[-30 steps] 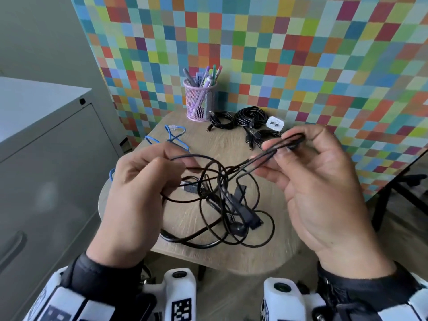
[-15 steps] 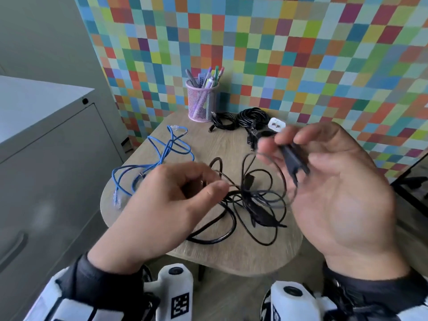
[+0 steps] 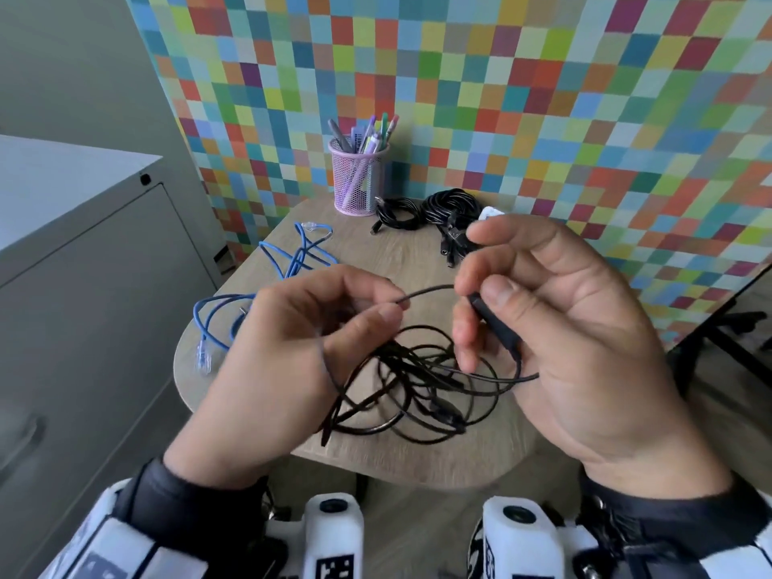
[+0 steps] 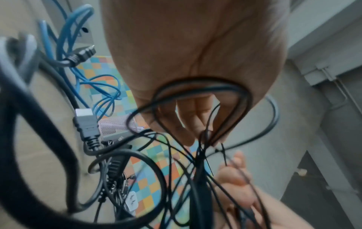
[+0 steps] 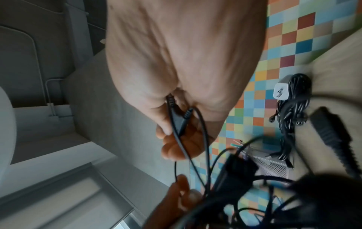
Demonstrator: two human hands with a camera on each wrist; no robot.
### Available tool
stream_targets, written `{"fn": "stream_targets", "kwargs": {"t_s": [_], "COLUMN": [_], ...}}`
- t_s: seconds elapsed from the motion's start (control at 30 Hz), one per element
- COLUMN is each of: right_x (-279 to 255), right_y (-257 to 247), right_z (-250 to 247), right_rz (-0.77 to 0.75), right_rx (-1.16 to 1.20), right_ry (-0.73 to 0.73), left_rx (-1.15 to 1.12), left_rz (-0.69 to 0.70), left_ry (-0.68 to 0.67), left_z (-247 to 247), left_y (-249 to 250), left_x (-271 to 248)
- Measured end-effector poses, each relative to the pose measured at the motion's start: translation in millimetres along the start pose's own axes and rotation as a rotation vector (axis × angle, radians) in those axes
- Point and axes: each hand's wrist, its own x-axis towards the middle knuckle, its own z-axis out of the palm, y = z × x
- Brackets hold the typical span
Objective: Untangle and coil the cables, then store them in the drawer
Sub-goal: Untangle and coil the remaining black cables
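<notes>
Head view: compared with 0.5 s ago, the right hand [image 3: 576, 328] has turned the black splitter [image 3: 495, 323] so it lies along the palm under the thumb. The left hand [image 3: 292, 353] now pinches a thin lead [image 3: 426, 291] that runs straight across to it. The black tangle [image 3: 417, 390] has dropped lower and rests near the front edge of the bench [image 3: 417, 252]. I judge that 1 end is now isolated, so tracing it out of the knot can begin; coiling and the drawer are not yet reached. The blue cable [image 3: 250, 302] lies along the left edge, and 2 black bundles [image 3: 422, 213] sit at the back edge beside the pen cup [image 3: 359, 181].

Left wrist view: it shows what the head view hides, several thin loops [image 4: 205, 96] slung round the palm of the left hand [image 4: 195, 54], and HDMI plugs [image 4: 86, 122] within the tangle.

Right wrist view: only here is it clear that the splitter [image 5: 177, 117] is Y-shaped with 2 ribbed necks, held against the fingers of the right hand [image 5: 186, 69].
</notes>
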Motion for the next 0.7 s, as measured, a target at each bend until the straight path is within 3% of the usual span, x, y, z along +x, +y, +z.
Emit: {"fn": "stream_targets", "kwargs": {"t_s": [0.13, 0.27, 0.4, 0.57, 0.7], "right_x": [-2, -1, -1, 1, 3], "right_y": [3, 5, 7, 0, -9], "right_z": [-8, -13, -17, -10, -13], "right_rz": [0.099, 0.171, 0.175, -0.012, -0.019], "right_rx": [-0.164, -0.392, -0.6, -0.308, -0.095], "right_ry": [-0.022, 0.009, 0.027, 0.207, 0.312], "left_rx": [-0.301, -0.235, -0.227, -0.139, 0.123], "left_rz": [-0.007, 0.048, 0.039, -0.01, -0.018], "left_ry": [0.006, 0.163, 0.162, 0.037, 0.016], "left_z": [-5, -9, -11, -7, -9], "left_y": [0, -2, 1, 6, 7], "left_x": [2, 6, 5, 0, -1]}}
